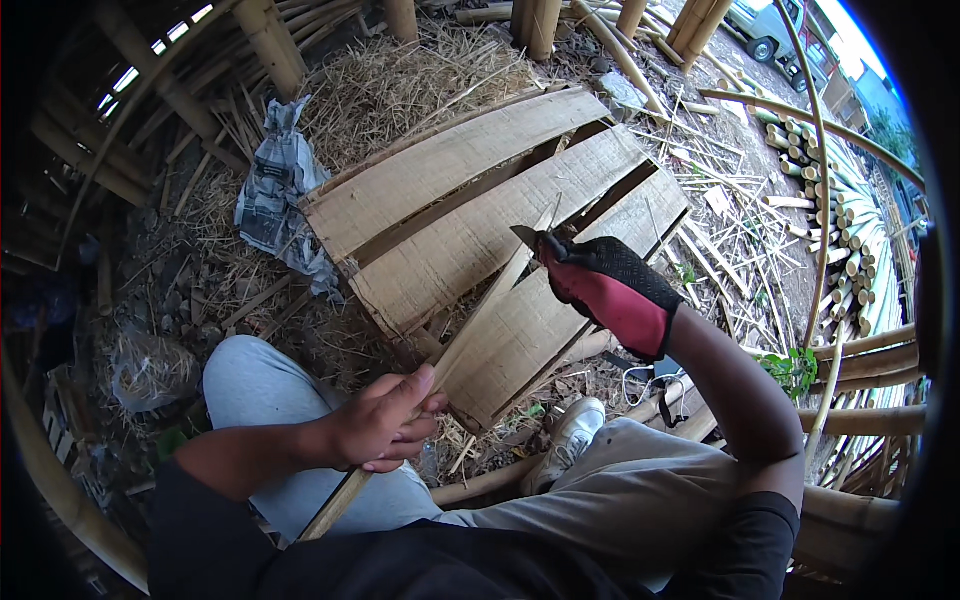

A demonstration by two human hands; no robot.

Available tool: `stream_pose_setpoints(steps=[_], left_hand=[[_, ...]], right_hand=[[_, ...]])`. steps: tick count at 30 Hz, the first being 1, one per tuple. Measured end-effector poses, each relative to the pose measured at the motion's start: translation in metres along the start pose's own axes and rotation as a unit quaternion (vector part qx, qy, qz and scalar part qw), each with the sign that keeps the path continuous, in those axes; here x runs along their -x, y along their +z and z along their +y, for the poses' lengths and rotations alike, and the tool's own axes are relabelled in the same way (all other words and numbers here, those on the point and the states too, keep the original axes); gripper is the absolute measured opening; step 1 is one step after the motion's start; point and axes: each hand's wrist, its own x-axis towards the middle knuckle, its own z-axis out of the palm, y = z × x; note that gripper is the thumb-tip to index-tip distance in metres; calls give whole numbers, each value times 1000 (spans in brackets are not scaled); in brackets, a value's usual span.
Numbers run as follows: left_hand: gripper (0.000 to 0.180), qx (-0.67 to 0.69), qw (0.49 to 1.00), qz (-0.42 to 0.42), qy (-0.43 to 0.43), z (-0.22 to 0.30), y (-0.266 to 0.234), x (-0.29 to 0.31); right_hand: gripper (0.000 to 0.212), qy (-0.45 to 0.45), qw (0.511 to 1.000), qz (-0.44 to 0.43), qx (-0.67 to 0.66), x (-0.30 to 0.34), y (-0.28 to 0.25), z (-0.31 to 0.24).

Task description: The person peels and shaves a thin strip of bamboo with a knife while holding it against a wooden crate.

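My bare left hand (388, 420) is wrapped round a long, flat bamboo strip (478, 318). The strip slants from my lap up across a low bench of wooden planks (440, 262), and its far end narrows to a point. In a red and black glove, my right hand (618, 290) grips a knife, its handle hidden in the fist. The short dark knife blade (524, 237) sticks out to the left, close by the strip's far part; whether the two touch I cannot tell.
Past the bench lies a heap of shavings (420, 90). A crumpled printed sack (275, 185) is at its left. Cut bamboo poles (850, 260) are stacked at the right, with bamboo posts (270, 45) behind. A white cable (640, 378) lies near my shoe (578, 428).
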Motion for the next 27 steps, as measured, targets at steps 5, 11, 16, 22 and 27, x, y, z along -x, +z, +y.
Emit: stream_pose_setpoints(steps=[5,11,16,22,27], left_hand=[[51,4,1000,7,8,3,-1,1],[50,10,1000,13,16,3,0,-4],[50,5,999,25,21,3,1,-6],[50,12,1000,12,19,3,0,-8],[50,31,999,-11,8,4,0,-7]], right_hand=[[56,42,999,-19,6,3,-26,1],[44,-12,977,-114,182,5,-56,7],[56,122,932,-112,322,-8,-48,8],[69,112,913,-133,368,-18,-48,31],[73,114,901,-128,399,-25,-45,29]])
